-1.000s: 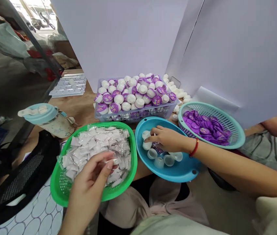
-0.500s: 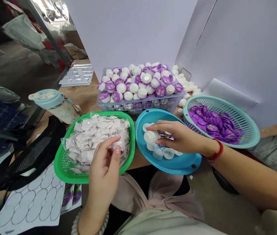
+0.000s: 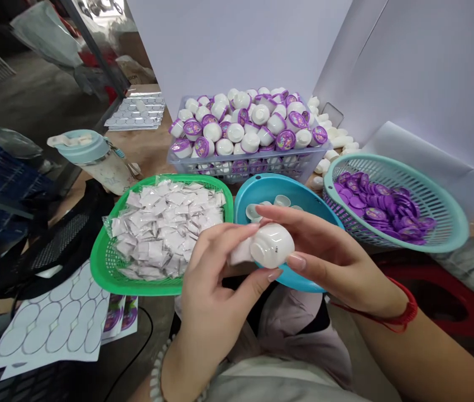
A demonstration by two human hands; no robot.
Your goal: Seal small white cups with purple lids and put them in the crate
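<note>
My right hand (image 3: 329, 257) grips a small white plastic cup (image 3: 273, 244), held on its side in front of my chest. My left hand (image 3: 214, 290) pinches a small white sachet (image 3: 240, 252) whose end touches the cup's mouth. Both hands hover over the near rim of a blue bowl (image 3: 257, 192) holding several empty clear cups. Left of it a green basket (image 3: 106, 268) is full of white sachets.
A clear crate (image 3: 240, 166) piled with purple-lidded cups stands behind the bowl. A teal basket (image 3: 441, 223) of purple lids is at the right. A pale blue-capped bottle (image 3: 94, 159), a black mesh bag (image 3: 48, 251) and label sheets (image 3: 52, 329) lie at the left. White boards stand behind.
My right hand lifted a cup out of the blue bowl and brought it toward me. My left hand took a sachet from the green basket and carried it to the cup.
</note>
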